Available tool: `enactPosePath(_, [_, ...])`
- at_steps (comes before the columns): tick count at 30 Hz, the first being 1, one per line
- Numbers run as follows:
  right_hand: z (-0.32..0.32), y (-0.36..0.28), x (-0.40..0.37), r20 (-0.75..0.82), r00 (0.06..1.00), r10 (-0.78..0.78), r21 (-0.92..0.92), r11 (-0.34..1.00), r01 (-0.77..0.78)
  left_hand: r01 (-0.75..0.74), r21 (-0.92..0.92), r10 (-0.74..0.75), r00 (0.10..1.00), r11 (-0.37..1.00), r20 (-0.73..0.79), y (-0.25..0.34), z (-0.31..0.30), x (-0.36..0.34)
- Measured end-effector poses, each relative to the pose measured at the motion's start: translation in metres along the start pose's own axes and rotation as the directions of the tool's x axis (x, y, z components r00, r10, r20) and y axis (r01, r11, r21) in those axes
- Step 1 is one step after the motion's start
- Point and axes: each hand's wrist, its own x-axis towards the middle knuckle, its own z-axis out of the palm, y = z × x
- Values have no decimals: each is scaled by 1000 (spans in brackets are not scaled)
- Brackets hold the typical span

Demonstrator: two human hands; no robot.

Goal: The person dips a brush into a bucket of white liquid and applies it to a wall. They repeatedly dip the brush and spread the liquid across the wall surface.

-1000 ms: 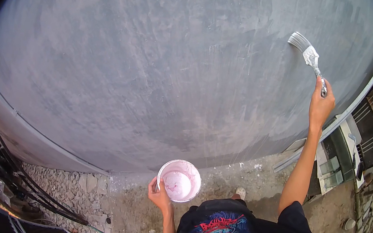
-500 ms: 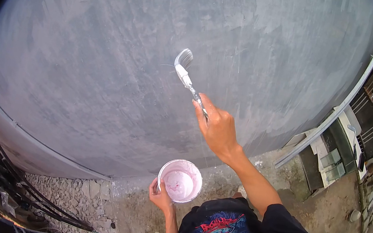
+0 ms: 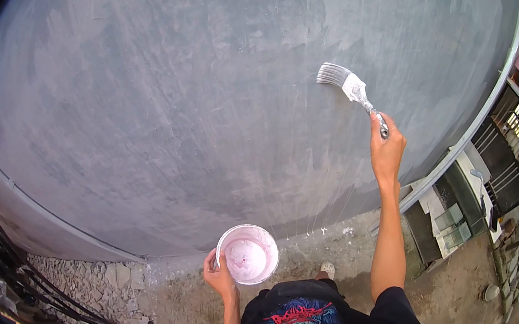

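Right hand (image 3: 385, 153) grips paintbrush (image 3: 348, 83), left hand (image 3: 218, 278) holds bucket (image 3: 274, 256).

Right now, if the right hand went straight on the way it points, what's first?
The grey wall. The right hand grips the paintbrush, whose bristles point up-left and look at or almost on the wall; depth unclear. Nothing else sits in that line. The left hand holds the pink bucket, off it.
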Motion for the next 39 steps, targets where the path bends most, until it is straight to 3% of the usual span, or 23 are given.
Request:
enactPosePath(2, [-11,13,6,-151,988,-15,-110,994,-2,10,-8,-10,1000,1000,-1,1,1,-3])
enactPosePath(3, [-14,15,7,-151,988,-14,-108,994,-2,10,-16,-10,1000,1000,6,-1,2,-4])
enactPosePath(5, [-18,15,8,-294,955,28,-174,981,-82,5,-26,-4,1000,1000,14,-2,1,-3])
enactPosePath(9, [-6,-8,-3,-275,960,-59,-243,970,-10,-14,-8,14,1000,1000,20,-6,-4,-5])
enactPosePath(11, [4,-37,-16,-36,996,-82,-174,982,74,-14,-2,14,1000,1000,17,-6,-4,-5])
enactPosePath(13, [29,-53,-37,60,977,-205,-66,976,209,14,-38,-13,1000,999,13,-6,-3,-5])
enactPosePath(15, [43,-71,-56,207,949,-239,78,971,227,20,-24,-20,1000,1000,13,-3,-1,-5])
enactPosePath(16, [49,-76,-63,206,950,-236,77,971,225,24,-18,-24,1000,1000,9,-1,1,-5])
enactPosePath(18, [57,-80,-75,304,891,-338,280,925,256,17,-11,-17,1000,1000,8,-1,1,-5])
enactPosePath(21, [50,-72,-67,303,894,-329,349,912,217,2,-23,-2,1000,1000,0,-4,-1,-3])
enactPosePath(23, [34,-66,-50,357,915,-190,286,954,86,-6,-37,6,1000,999,-6,-5,-4,-3])
enactPosePath(27, [11,-23,-8,71,994,-80,15,997,79,15,-43,-15,1000,999,-7,-2,-8,-5])
enactPosePath(29, [4,5,8,-124,985,-120,-85,990,110,19,-38,-19,1000,999,-6,-2,-7,-4])
enactPosePath(30, [-2,10,13,-126,985,-120,-86,990,110,10,-29,-11,1000,1000,-12,-2,-8,-3])
enactPosePath(32, [-9,17,15,-265,961,-78,-200,980,25,1,-16,-1,1000,1000,-12,-1,-10,-2])
enactPosePath(36, [-7,4,6,-292,952,-91,-241,970,19,1,-35,-1,1000,999,-9,-1,-7,2])
enactPosePath(39, [13,-11,-11,-126,977,-172,-232,963,140,2,-8,-2,1000,1000,4,0,-3,3])
